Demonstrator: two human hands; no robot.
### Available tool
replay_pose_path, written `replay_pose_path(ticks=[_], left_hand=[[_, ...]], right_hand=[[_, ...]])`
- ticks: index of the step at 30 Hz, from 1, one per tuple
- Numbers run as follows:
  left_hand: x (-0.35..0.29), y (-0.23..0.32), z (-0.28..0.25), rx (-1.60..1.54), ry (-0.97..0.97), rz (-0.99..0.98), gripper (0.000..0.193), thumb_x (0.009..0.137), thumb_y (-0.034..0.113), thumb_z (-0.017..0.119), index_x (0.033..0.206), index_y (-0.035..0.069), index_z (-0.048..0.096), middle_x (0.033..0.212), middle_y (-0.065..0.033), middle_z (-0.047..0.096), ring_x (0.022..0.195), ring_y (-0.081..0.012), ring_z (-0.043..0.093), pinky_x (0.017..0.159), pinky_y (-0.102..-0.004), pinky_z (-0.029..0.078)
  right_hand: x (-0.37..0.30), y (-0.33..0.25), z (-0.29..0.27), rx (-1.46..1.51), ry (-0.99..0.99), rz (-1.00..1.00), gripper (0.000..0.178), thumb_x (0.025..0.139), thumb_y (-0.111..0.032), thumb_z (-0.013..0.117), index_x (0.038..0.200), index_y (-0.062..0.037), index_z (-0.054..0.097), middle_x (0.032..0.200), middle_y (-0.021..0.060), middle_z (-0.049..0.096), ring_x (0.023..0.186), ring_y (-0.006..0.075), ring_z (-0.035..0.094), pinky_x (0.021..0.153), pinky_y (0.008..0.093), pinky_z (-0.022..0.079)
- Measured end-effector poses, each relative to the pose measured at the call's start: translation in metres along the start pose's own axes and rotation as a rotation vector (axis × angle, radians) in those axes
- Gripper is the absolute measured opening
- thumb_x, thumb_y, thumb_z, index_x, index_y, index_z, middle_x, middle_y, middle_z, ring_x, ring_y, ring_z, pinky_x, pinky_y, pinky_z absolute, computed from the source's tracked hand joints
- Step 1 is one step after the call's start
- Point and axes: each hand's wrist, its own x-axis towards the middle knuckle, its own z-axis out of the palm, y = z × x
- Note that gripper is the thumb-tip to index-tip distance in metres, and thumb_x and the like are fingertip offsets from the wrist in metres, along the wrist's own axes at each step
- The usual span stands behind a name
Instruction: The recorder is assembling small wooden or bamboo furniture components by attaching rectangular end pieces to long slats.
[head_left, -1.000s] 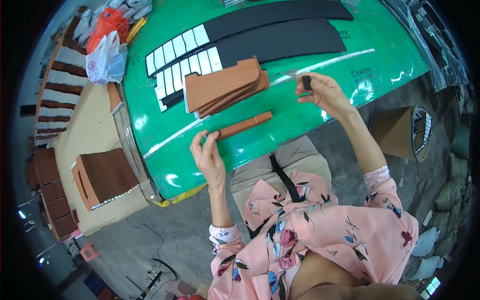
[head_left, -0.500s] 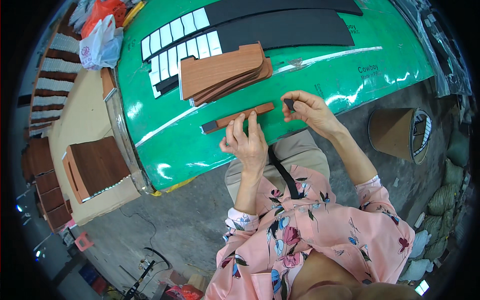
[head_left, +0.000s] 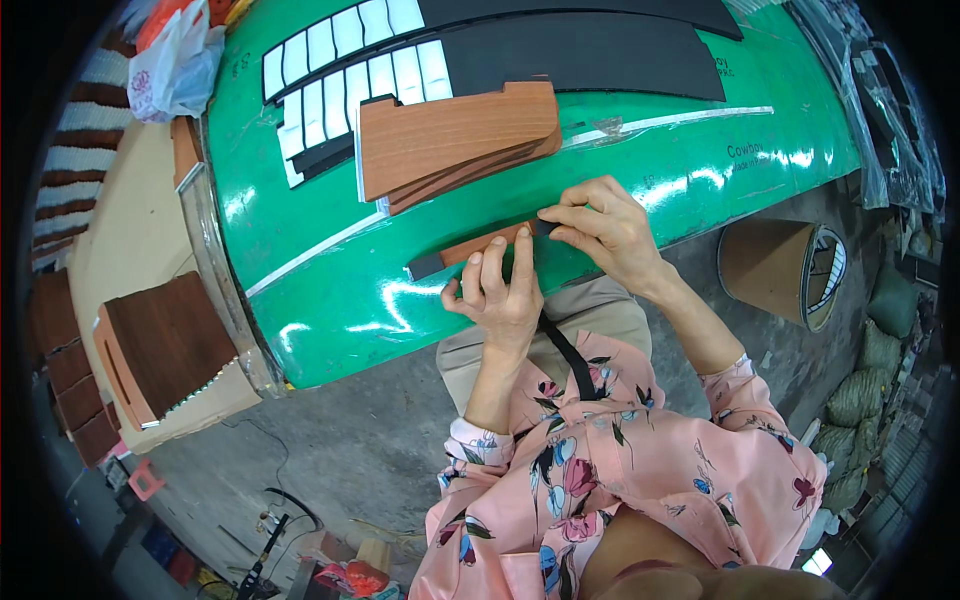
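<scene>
- Near the front edge of the green table [head_left: 340,290], I see the wooden strip [head_left: 468,249]; the left hand [head_left: 505,303] rests slightly spread fingertips on it.
- Since the earlier frame, the right hand [head_left: 615,236], pinching a black pad [head_left: 545,228], has reached the strip's right end.
- Dark lettering [head_left: 744,152] marks the table's right side.

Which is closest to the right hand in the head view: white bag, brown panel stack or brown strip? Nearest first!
1. Brown strip, its right end beside the right hand.
2. Brown panel stack, beyond the strip.
3. White bag, upper left.
</scene>
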Motion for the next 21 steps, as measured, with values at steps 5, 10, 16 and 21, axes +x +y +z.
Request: replay_pose_path(ticks=[5, 10, 16, 21], left_hand=[[-0.0003, -0.0001, -0.0004, -0.004, 0.006, 0.015, 0.027, 0.076, 0.016, 0.065, 0.102, 0.024, 0.068, 0.112, 0.0006, 0.050, 0.110, -0.0206, 0.035, 0.086, -0.0401, 0.027], [-0.0016, 0.0000, -0.0001, -0.012, -0.001, 0.012, 0.030, 0.075, 0.015, 0.066, 0.103, 0.025, 0.067, 0.112, 0.0015, 0.050, 0.111, -0.0205, 0.035, 0.086, -0.0400, 0.028], [-0.0010, -0.0008, -0.0007, -0.010, -0.011, 0.012, 0.032, 0.074, 0.014, 0.066, 0.104, 0.025, 0.067, 0.112, 0.0017, 0.049, 0.110, -0.0205, 0.035, 0.086, -0.0402, 0.028], [0.0002, -0.0015, 0.0002, -0.011, -0.005, 0.015, 0.031, 0.074, 0.014, 0.065, 0.104, 0.025, 0.067, 0.112, 0.0016, 0.049, 0.110, -0.0207, 0.035, 0.086, -0.0403, 0.028]], right_hand=[[0.0004, 0.0008, 0.0026, -0.016, -0.003, -0.013, 0.026, 0.064, -0.013, 0.075, 0.090, -0.0110, 0.069, 0.083, 0.0003, 0.059, 0.077, 0.0183, 0.055, 0.061, 0.0298, 0.048], [-0.0009, 0.0021, 0.0049, -0.020, -0.006, 0.002, 0.026, 0.063, -0.012, 0.075, 0.089, -0.0115, 0.069, 0.083, 0.0001, 0.059, 0.076, 0.0180, 0.055, 0.061, 0.0295, 0.048], [0.0015, 0.0030, 0.0053, -0.017, -0.008, -0.019, 0.026, 0.063, -0.011, 0.075, 0.088, -0.0117, 0.070, 0.083, 0.0002, 0.059, 0.076, 0.0183, 0.055, 0.059, 0.0295, 0.049], [0.0036, 0.0030, 0.0056, -0.021, -0.016, -0.023, 0.027, 0.062, -0.011, 0.075, 0.088, -0.0117, 0.070, 0.082, 0.0002, 0.059, 0.076, 0.0183, 0.055, 0.059, 0.0294, 0.049]])
